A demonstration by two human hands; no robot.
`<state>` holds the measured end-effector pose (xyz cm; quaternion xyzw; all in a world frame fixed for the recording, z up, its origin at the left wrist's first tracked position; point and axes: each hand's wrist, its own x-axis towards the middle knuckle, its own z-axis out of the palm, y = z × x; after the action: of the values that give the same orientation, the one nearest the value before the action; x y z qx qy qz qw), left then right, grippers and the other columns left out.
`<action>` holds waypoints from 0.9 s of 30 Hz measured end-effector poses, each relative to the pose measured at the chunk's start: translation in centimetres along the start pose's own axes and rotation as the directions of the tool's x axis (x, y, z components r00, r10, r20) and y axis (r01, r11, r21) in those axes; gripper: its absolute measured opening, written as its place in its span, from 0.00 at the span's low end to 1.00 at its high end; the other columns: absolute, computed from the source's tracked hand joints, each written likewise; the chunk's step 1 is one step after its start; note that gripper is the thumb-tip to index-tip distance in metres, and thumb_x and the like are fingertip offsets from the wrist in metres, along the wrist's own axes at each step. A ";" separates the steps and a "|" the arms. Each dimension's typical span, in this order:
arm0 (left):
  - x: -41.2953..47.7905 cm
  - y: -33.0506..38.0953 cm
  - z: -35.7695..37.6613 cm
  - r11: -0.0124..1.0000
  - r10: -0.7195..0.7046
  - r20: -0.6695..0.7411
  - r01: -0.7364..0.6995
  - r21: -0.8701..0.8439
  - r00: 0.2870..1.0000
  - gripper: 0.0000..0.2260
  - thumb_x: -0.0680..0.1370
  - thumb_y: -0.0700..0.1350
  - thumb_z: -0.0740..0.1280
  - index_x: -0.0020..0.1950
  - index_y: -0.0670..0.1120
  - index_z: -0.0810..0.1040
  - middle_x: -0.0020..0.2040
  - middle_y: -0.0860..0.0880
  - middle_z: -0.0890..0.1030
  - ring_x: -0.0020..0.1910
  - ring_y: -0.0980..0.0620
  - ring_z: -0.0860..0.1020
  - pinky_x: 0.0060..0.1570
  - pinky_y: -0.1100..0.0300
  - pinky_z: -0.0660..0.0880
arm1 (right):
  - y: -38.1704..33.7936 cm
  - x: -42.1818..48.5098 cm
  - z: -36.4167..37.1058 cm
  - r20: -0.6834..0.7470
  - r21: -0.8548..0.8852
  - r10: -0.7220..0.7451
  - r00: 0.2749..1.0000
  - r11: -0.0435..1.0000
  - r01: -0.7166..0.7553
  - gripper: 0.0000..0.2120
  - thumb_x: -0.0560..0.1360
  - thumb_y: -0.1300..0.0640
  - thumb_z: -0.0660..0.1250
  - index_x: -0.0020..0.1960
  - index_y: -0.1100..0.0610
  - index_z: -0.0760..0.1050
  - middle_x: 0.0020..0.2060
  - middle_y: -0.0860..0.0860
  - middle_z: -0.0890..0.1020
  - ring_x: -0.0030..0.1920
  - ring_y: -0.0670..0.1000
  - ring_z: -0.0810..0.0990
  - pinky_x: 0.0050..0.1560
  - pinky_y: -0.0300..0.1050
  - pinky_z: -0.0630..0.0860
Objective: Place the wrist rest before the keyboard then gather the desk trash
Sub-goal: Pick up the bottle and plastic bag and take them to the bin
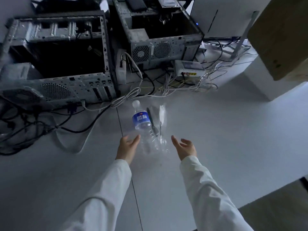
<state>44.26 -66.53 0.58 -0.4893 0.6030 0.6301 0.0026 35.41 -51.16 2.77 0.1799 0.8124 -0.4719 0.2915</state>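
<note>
A clear plastic water bottle (143, 124) with a blue label and white cap lies on the pale floor, cap pointing away from me. Beside it lies a clear plastic wrapper (162, 130) with a thin black utensil (152, 121) across it. My left hand (128, 145) is open, its fingertips at the bottle's lower left side. My right hand (185, 147) is open too, palm turned inward, just right of the wrapper and holding nothing. No wrist rest or keyboard is in view.
Two open computer cases (55, 60) (158, 30) stand at the back with tangled cables (33, 129) spreading over the floor at left. A white router (189, 68) sits among cords. A cardboard box (281, 35) and white furniture (275, 87) stand at right.
</note>
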 end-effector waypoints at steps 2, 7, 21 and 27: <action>0.5 0.5 1.2 1.000 -0.026 -0.028 0.025 -0.017 0.999 0.31 0.73 0.53 0.66 0.70 0.41 0.62 0.65 0.42 0.74 0.65 0.45 0.73 0.64 0.55 0.66 | -0.8 1.8 -0.1 0.019 -0.038 0.000 1.000 0.999 0.001 0.29 0.70 0.47 0.69 0.66 0.60 0.67 0.65 0.56 0.76 0.64 0.55 0.74 0.63 0.41 0.67; 3.1 0.7 2.9 1.000 -0.015 -0.100 0.015 -0.002 0.995 0.33 0.58 0.62 0.69 0.53 0.40 0.76 0.53 0.38 0.82 0.51 0.42 0.80 0.51 0.55 0.74 | -2.5 5.2 1.8 0.074 -0.150 -0.066 0.995 0.986 0.076 0.30 0.68 0.46 0.70 0.64 0.59 0.68 0.62 0.56 0.77 0.62 0.55 0.76 0.61 0.43 0.68; 2.1 -0.2 -0.6 0.990 0.025 -0.054 -0.032 -0.138 0.998 0.15 0.57 0.57 0.70 0.34 0.47 0.78 0.28 0.53 0.78 0.35 0.50 0.75 0.39 0.59 0.68 | -2.7 4.8 5.8 0.132 -0.616 -0.361 0.923 0.699 0.362 0.36 0.63 0.39 0.71 0.62 0.58 0.67 0.60 0.58 0.72 0.62 0.58 0.68 0.63 0.47 0.64; 1.8 -1.3 -1.0 0.984 0.027 -0.071 -0.039 -0.174 0.997 0.03 0.72 0.41 0.69 0.40 0.42 0.77 0.33 0.48 0.76 0.27 0.63 0.74 0.37 0.62 0.69 | -1.2 5.2 6.4 0.159 -0.714 -0.341 0.927 0.608 0.346 0.33 0.64 0.44 0.72 0.60 0.62 0.67 0.59 0.59 0.72 0.61 0.59 0.69 0.62 0.47 0.64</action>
<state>44.66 -67.96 -1.27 -0.4987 0.5531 0.6635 -0.0715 32.70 -57.24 -2.22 -0.1122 0.9503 -0.1554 0.2455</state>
